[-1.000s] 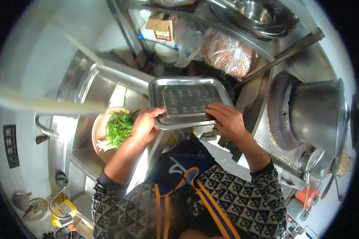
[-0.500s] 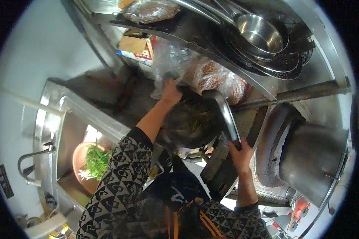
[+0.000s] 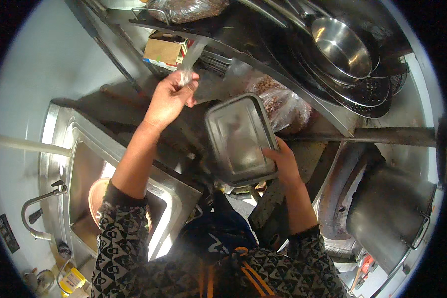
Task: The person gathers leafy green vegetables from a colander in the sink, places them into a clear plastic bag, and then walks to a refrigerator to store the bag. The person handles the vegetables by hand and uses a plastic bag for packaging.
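My left hand (image 3: 174,97) is closed with its fingers pinched round a clear plastic bag (image 3: 192,55), which stretches up past a cardboard box. In my right hand (image 3: 284,161) is a rectangular metal tray (image 3: 236,141), gripped by its right edge with the thumb over the rim. The tray's shallow inside faces up toward me and holds nothing that I can see. Beyond it, clear bags of brown nuts or beans (image 3: 285,107) lie under a dark shelf.
The dark shelf (image 3: 223,39) carries a steel saucepan (image 3: 341,49) and several pans. At left are a steel sink (image 3: 87,159), a pink basin (image 3: 98,196) and a tap (image 3: 30,208). A large metal pot (image 3: 387,208) stands at right. The open cardboard box (image 3: 163,51) is at the back.
The tray has turned from edge-on to face me and moved left and down. My left hand has moved left and slightly up, with the bag now drawn into a narrow strip.
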The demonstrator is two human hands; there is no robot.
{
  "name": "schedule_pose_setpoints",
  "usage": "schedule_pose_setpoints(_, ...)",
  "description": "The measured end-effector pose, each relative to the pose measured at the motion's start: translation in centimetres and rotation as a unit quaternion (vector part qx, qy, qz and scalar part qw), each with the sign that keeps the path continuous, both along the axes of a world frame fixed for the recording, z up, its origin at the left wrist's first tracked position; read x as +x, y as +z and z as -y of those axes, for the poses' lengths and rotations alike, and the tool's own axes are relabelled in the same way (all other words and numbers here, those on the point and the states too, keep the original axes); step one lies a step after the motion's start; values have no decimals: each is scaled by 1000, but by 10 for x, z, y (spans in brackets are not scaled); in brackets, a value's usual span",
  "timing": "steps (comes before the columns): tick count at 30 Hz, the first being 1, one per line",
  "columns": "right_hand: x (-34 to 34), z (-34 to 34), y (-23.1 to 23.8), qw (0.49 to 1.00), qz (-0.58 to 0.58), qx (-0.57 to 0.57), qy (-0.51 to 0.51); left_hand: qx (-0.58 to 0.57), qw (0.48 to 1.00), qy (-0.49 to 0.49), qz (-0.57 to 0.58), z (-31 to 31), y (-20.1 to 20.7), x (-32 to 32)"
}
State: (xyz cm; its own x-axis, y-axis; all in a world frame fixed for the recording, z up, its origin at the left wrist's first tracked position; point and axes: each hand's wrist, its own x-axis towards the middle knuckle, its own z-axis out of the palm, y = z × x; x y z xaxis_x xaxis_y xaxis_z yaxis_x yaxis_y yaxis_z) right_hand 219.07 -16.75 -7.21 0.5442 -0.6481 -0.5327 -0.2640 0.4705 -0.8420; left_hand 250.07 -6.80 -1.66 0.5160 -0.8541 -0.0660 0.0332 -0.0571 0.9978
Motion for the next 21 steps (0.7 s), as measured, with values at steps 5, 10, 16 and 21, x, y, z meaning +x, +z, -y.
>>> schedule_pose_setpoints(5, 53, 39, -28, 967, 65, 247, -14, 62, 997, -13, 34, -7, 6, 0)
schedule_pose_setpoints(10, 48, 52, -39, 939, 198, 258, 111, 13, 994, 97, -56, -20, -7, 13)
schedule_pose_setpoints(16, 62, 73, -65, 954, 166, 244, 47, 20, 995, 85, -47, -27, -15, 13)
schedule_pose_setpoints(21, 107, 99, -93, 969, 124, 214, -29, 35, 997, 66, -6, -24, -19, -4)
